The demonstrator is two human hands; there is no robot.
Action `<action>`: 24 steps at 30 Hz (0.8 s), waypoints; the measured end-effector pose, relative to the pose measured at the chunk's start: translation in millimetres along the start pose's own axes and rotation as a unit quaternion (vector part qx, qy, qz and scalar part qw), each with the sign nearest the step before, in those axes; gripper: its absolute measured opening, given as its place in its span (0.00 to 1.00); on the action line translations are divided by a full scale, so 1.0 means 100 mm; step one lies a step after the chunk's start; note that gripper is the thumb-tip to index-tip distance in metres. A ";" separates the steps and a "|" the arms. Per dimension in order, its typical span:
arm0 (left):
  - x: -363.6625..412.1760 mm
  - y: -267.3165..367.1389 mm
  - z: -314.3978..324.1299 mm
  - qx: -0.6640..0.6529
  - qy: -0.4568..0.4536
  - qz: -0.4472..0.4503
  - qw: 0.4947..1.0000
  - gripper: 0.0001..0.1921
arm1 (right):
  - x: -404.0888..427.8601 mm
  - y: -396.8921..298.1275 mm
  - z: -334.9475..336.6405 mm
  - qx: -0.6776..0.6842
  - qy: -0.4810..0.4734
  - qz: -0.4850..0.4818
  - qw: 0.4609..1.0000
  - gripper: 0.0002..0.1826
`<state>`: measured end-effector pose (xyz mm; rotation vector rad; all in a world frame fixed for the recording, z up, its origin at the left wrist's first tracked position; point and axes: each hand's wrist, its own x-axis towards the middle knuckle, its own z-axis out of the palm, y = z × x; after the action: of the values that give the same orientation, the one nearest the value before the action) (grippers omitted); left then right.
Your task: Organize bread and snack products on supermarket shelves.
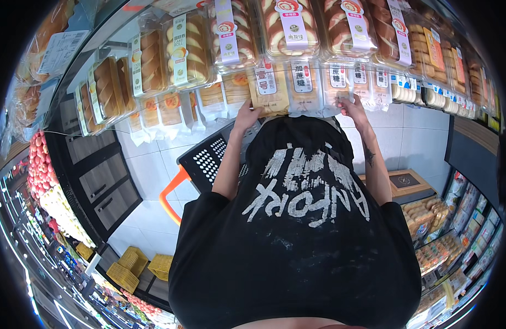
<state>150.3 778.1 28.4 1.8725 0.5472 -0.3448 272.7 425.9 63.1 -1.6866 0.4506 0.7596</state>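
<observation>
On the lower shelf level, my left hand (249, 115) touches the lower left corner of a yellowish bread package (270, 96). My right hand (353, 110) is at the lower right edge of a clear bread package (337, 92), thumb and fingers close on its corner; how firmly either hand grips cannot be told for the left. Another packaged bread (304, 92) stands between them. Just above, on the upper shelf, clear boxes of cake rolls (292, 28) with purple bands stand in a row. Further packages in clear wrap continue on both sides.
A black shopping basket (207, 164) with an orange handle (170, 193) is left of my body. The glass shelf edge runs above my hands. Yellow crates (123, 276) lie at the lower left. A wooden box (407, 183) and boxed pastries (426, 216) are at the right.
</observation>
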 end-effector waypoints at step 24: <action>0.06 -0.08 -0.01 -0.112 -0.060 -0.042 0.991 0.19 | 0.04 0.04 -0.03 0.016 -0.008 0.005 1.000 0.25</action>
<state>150.6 783.1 19.4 1.6049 0.5589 -0.4309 273.7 421.9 58.0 -1.6486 0.4575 0.7696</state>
